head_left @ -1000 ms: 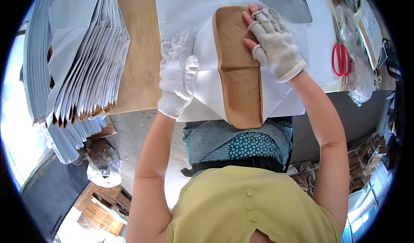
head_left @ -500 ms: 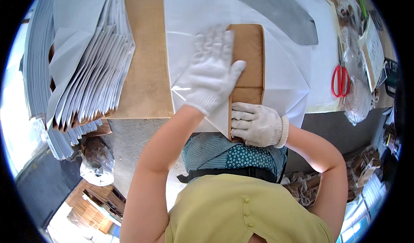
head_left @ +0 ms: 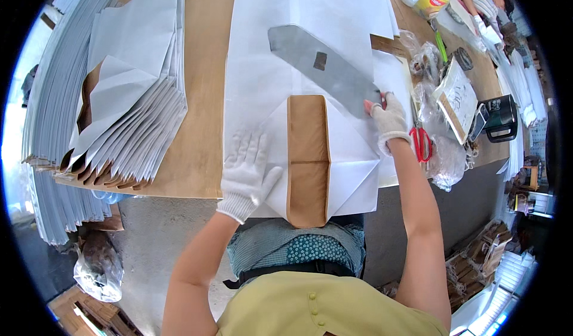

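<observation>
In front of me lies a large white paper bag [head_left: 274, 55], its near end folded into flaps around a long brown inner strip [head_left: 308, 157]. My left hand [head_left: 246, 164], in a white knit glove, rests flat on the left flap with fingers spread and nothing in it. On the bag lies a flat grey template plate [head_left: 325, 61] with cut corners and a small dark patch. My right hand [head_left: 388, 114], gloved with bare fingertips showing, pinches the plate's right end.
Stacked folded white paper bags [head_left: 137, 109] fan out on the left of the table [head_left: 203, 85]. Red-handled scissors [head_left: 421, 144], crumpled clear plastic [head_left: 449, 164] and a dark mug [head_left: 500, 119] sit to the right. Another person [head_left: 481, 2] is at the far right.
My right hand has left the brown strip and moved up to the grey plate's right end. My left hand has slid left and nearer, onto the flap.
</observation>
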Demonstrator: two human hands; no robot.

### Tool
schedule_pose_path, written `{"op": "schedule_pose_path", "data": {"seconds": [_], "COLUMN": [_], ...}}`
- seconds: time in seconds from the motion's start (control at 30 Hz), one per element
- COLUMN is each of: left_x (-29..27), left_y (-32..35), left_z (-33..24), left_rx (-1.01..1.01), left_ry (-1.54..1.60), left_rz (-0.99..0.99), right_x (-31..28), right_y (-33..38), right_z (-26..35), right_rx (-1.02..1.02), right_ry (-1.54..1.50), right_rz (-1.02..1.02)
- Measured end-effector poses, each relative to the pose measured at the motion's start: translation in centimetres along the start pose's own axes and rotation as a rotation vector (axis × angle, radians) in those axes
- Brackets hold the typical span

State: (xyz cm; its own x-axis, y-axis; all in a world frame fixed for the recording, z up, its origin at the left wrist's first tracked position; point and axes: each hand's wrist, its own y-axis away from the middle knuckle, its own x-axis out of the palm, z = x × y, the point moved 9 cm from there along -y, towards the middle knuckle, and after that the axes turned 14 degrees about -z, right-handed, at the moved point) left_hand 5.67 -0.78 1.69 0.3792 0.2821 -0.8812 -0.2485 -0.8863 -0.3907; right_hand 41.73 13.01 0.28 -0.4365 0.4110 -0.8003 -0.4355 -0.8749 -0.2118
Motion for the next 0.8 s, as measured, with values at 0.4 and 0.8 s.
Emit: {"op": "schedule_pose_path", "data": {"seconds": [0.4,0.8], "left_x": [-3.2,-2.9], "left_y": [2.8,-0.8], "left_z": [3.5,7.6], "left_rx": [-0.222,0.147], "left_ry": [0.323,0.478], "left_rz": [-0.104,0.040], "right_x": [-8.2,-2.1], "right_y": [5.9,8.8], "right_z": [-4.5,-0.8], "right_rx": [0.228,0.030], "right_ry": [-0.295,-0.083], "right_rz": [0.334,0.324]}}
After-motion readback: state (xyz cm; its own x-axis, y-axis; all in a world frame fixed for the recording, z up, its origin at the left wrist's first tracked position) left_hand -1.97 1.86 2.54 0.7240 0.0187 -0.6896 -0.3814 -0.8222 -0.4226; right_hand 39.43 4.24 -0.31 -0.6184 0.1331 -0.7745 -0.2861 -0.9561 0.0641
